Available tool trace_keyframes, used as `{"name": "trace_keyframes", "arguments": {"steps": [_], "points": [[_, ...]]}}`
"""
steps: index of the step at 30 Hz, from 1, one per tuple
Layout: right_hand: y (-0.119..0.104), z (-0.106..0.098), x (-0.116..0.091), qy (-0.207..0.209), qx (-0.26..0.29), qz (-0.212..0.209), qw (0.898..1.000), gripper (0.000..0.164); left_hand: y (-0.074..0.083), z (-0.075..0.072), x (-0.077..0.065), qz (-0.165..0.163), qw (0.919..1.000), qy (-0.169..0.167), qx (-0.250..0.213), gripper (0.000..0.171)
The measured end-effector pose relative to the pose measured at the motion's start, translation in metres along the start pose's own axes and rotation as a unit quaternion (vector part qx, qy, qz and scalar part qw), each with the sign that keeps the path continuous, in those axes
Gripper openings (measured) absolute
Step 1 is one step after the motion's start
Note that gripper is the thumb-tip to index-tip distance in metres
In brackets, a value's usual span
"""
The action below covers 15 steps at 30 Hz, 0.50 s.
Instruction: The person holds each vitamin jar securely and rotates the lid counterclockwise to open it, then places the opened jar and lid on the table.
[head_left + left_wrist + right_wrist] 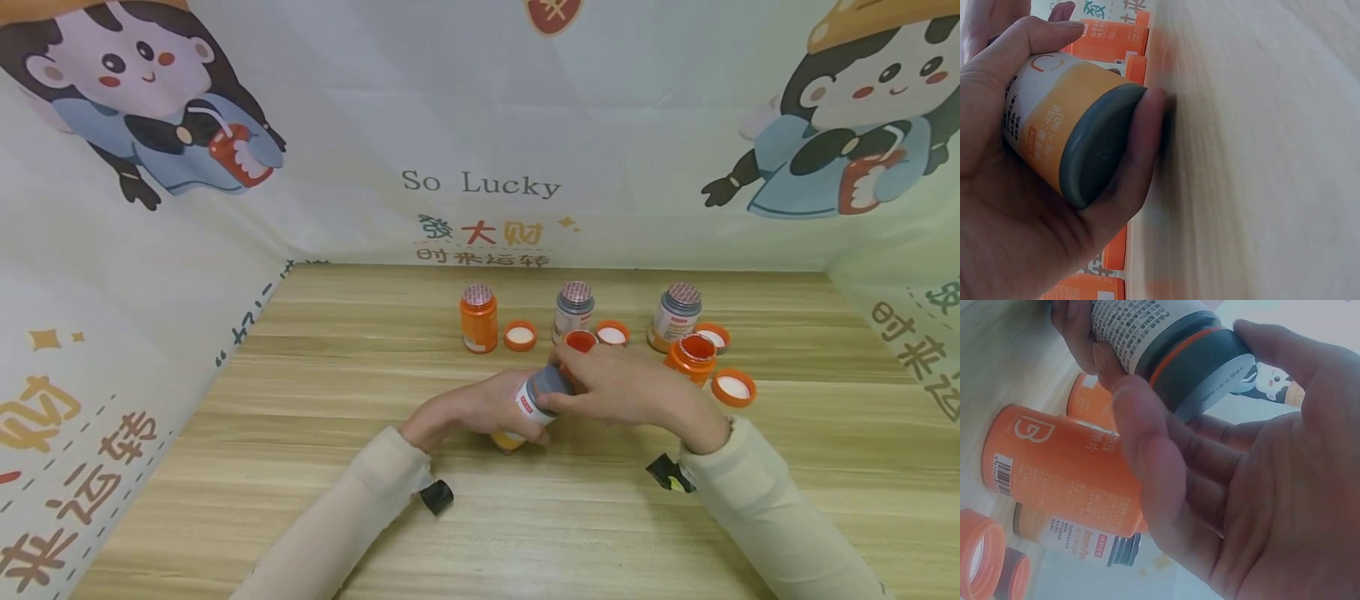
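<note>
My left hand [480, 404] grips a grey supplement bottle [537, 398] with a white and yellow label, holding it tilted above the table. Thumb and fingers wrap its body, and its dark base [1100, 144] faces the left wrist camera. At the bottle's other end, my right hand [626, 385] holds the grey screw cap [1204, 372] between thumb and fingers. An orange band shows at the cap's lower edge, next to the bottle's neck. Just behind the right hand stands an orange bottle [581, 339], mostly hidden in the head view.
Toward the back stand an orange bottle [478, 321] and two grey bottles [576, 307], [678, 312] with patterned seals. Upturned caps [520, 336] lie beside them. At right are an open orange bottle [693, 354] and its cap [733, 389]. Printed cloth [480, 125] surrounds the wooden table [337, 350].
</note>
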State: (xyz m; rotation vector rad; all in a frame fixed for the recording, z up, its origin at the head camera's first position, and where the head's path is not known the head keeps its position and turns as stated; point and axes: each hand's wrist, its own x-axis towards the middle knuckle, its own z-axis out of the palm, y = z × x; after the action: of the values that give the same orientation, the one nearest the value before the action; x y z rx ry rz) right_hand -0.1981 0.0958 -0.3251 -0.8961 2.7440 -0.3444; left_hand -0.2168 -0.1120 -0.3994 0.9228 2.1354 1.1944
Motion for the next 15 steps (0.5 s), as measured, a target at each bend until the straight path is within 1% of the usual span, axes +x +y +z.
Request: {"name": "trace_keyframes", "arguments": {"steps": [2,3,6,7,8,11,13,15], "points": [[0.0004,0.0003,0.0005,0.004,-0.001,-0.003,1.000,0.068,-0.0001,-0.0004,0.0002,0.000,1.0000,0.000,-0.001,0.041],[0.0005,0.0003,0.0005,0.005,-0.001,-0.001,1.000,0.070,0.0000,-0.0006,0.0003,0.000,1.0000,0.001,0.000,0.042],[0.0008,0.0001,0.0003,0.006,-0.006,0.005,1.000,0.085,0.0000,-0.0007,0.0009,-0.001,1.0000,0.003,0.001,0.041],[0.0008,0.0001,0.0002,0.007,-0.007,0.006,1.000,0.084,-0.0001,-0.0007,0.0010,-0.002,1.0000,0.003,0.002,0.041],[0.0009,0.0001,0.0002,0.007,-0.010,0.005,1.000,0.081,0.0000,-0.0006,0.0011,-0.002,1.0000,0.004,0.003,0.041],[0.0007,0.0005,0.0002,0.009,-0.009,-0.006,1.000,0.062,-0.0003,-0.0004,0.0010,-0.004,1.0000,0.003,0.002,0.041],[0.0004,0.0007,0.0002,0.012,-0.005,-0.010,1.000,0.052,-0.0006,-0.0001,0.0009,-0.004,1.0000,0.003,0.004,0.041],[0.0001,0.0009,-0.0001,0.012,0.002,-0.005,1.000,0.057,-0.0011,0.0004,0.0011,0.000,1.0000,0.003,0.003,0.042]]}}
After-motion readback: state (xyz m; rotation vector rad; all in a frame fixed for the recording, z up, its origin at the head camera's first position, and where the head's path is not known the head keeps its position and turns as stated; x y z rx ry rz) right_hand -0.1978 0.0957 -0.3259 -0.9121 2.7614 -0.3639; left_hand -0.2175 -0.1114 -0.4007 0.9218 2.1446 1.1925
